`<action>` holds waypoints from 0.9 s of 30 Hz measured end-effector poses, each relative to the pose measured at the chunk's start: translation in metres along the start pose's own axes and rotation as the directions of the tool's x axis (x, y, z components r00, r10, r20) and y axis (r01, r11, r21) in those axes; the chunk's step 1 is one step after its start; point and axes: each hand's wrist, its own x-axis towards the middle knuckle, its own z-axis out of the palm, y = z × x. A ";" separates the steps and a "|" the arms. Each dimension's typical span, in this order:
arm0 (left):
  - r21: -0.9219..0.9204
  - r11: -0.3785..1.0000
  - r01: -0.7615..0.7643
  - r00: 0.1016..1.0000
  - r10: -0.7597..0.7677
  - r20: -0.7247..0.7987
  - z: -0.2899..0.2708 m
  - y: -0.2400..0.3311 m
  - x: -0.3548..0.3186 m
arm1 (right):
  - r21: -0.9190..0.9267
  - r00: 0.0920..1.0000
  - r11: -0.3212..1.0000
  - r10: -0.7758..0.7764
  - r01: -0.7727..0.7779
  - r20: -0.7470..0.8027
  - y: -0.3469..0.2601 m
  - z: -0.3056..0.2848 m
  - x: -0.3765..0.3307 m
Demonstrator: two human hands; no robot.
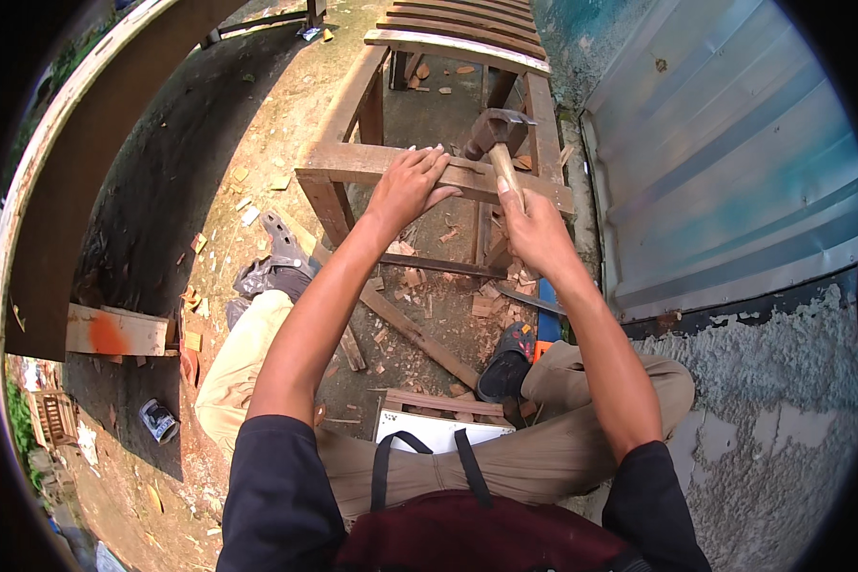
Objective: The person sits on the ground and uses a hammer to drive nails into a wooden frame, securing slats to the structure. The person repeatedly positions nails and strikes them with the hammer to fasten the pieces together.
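Note:
My right hand point(536, 229) is closed round the wooden handle of a claw hammer point(492, 133). The hammer's dark metal head is up by the far side of a wooden rail point(353, 162), and I cannot tell whether it touches the wood. That rail is the near end of a slatted wooden bench frame point(351, 100). My left hand point(412, 188) grips the rail near its middle, fingers over the top and thumb along the near side. Whether a nail is under its fingers cannot be seen.
A loose wooden strip point(415, 334) slants across the ground among wood chips. A blue handsaw point(547, 315) lies by my right shoe point(505, 367). Below me are a white board point(439, 431) and wood pieces. A corrugated metal sheet point(734, 162) stands at right; a can point(159, 420) lies left.

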 end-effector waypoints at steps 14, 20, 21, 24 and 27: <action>-0.073 0.997 0.019 0.997 -0.024 -0.071 -0.003 0.002 0.001 | 0.045 0.935 0.960 -0.257 0.275 -0.243 -0.019 0.011 -0.013; -0.066 0.998 0.017 0.995 -0.023 -0.093 -0.003 0.002 0.000 | 0.104 0.978 0.985 -0.119 0.138 -0.173 -0.011 -0.003 -0.005; -0.074 0.997 0.018 0.995 -0.025 -0.100 -0.005 0.002 0.002 | 0.094 0.964 0.980 -0.154 0.177 -0.215 -0.011 0.000 -0.007; -0.087 0.996 0.015 0.993 -0.025 -0.111 -0.004 0.001 0.001 | -0.015 0.985 0.992 -0.130 0.129 -0.116 0.000 0.004 -0.009; -0.129 0.991 0.037 0.991 -0.053 -0.121 -0.004 0.004 0.001 | -0.155 0.999 0.987 -0.022 0.029 0.043 0.011 0.008 -0.002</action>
